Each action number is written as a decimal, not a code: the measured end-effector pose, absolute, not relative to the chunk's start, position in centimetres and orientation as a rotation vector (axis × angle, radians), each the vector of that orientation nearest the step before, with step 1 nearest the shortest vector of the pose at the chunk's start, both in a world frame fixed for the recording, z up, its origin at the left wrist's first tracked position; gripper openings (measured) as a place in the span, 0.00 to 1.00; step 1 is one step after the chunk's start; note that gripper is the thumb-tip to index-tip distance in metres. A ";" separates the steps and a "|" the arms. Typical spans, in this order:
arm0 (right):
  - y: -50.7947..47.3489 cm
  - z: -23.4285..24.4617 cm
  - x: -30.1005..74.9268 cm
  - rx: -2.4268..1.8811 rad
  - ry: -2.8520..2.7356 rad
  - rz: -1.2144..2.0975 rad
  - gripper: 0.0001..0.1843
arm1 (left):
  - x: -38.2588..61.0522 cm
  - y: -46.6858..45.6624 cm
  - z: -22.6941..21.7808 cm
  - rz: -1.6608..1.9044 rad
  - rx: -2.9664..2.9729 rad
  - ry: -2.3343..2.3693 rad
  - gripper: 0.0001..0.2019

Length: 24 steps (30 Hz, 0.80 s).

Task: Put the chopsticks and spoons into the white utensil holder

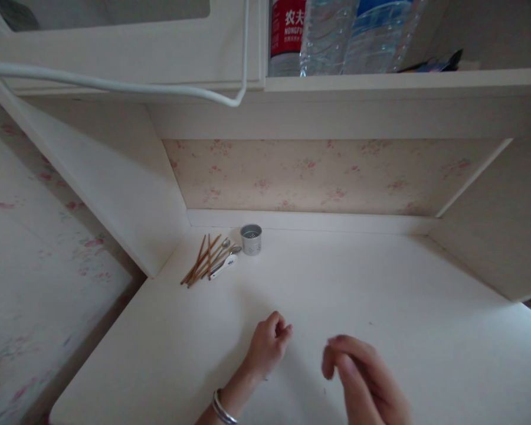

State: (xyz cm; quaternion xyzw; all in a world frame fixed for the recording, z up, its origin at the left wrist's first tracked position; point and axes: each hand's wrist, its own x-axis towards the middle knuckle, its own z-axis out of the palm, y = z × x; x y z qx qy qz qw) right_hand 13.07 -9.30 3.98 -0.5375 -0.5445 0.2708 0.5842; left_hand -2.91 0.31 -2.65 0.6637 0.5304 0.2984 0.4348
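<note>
My left hand is curled into a loose fist over the white tabletop, and nothing shows in it. A silver bangle circles that wrist. My right hand is raised nearer the camera, slightly blurred, its fingers bent in toward the thumb with no object visible. Neither hand touches any utensil. Beyond my left hand lies a loose pile of wooden chopsticks, several of them crossing. Beside them are metal spoons and a white ceramic spoon. A grey perforated utensil holder stands upright just right of the pile.
The white tabletop runs back to a floral wall panel. Overhead, a shelf holds plastic water bottles. A white curved bar hangs below the upper left cabinet. Side panels bound the desk.
</note>
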 end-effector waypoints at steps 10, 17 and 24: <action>-4.2 -4.0 11.0 -1.490 -1.472 0.878 0.22 | -2.9 0.4 -3.1 0.800 1.676 1.334 0.12; -4.2 -3.4 11.0 -1.468 -1.562 0.886 0.20 | -2.8 0.5 -3.0 0.804 1.676 1.330 0.11; -4.3 -3.8 11.1 -1.472 -1.588 0.911 0.18 | -2.8 0.4 -3.1 0.801 1.695 1.335 0.11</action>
